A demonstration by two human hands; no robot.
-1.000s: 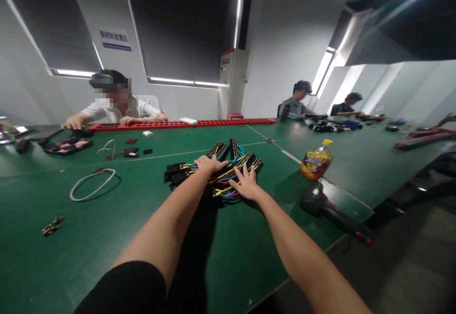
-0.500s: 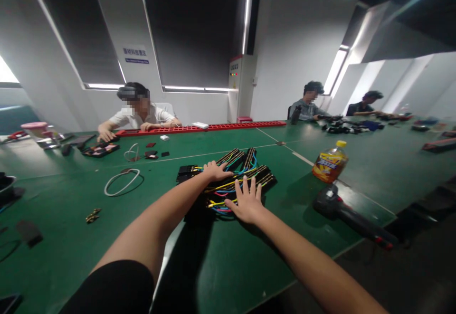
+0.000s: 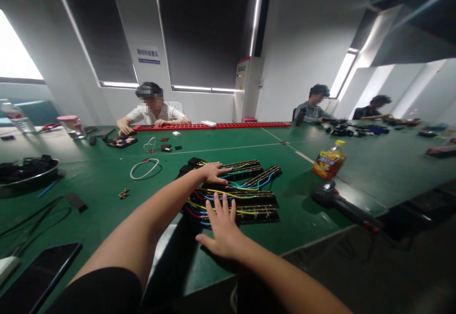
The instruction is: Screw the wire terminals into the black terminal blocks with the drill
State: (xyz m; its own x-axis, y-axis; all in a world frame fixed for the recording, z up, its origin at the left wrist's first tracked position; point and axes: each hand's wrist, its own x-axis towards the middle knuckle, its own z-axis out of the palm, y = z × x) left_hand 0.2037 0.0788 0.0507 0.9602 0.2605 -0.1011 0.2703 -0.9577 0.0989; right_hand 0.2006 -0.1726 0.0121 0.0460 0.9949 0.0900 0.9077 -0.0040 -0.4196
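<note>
Several black terminal-like strips with brass-coloured rows and coloured wires (image 3: 256, 212) lie side by side on the green table in front of me. Yellow, blue, green and red wires run along them toward black blocks (image 3: 195, 163) at their left end. My left hand (image 3: 213, 173) rests over the far strips, fingers stretched out to the right. Nearer to me, my right hand (image 3: 223, 226) lies with spread fingers, their tips over the wires of the nearest strips. Neither hand is closed round anything. My left forearm hides part of the left end.
A cordless power tool (image 3: 344, 208) and a bottle with orange-yellow contents (image 3: 329, 160) are on the right. Leftward are a white cable loop (image 3: 144, 168), small brass pieces (image 3: 124, 193), a phone (image 3: 41, 276) and a metal bowl (image 3: 28, 184). Co-workers sit across the table.
The strips now lie more fanned out and parallel, pointing right. My right hand has moved left and nearer to me across them. The camera view has turned slightly left.
</note>
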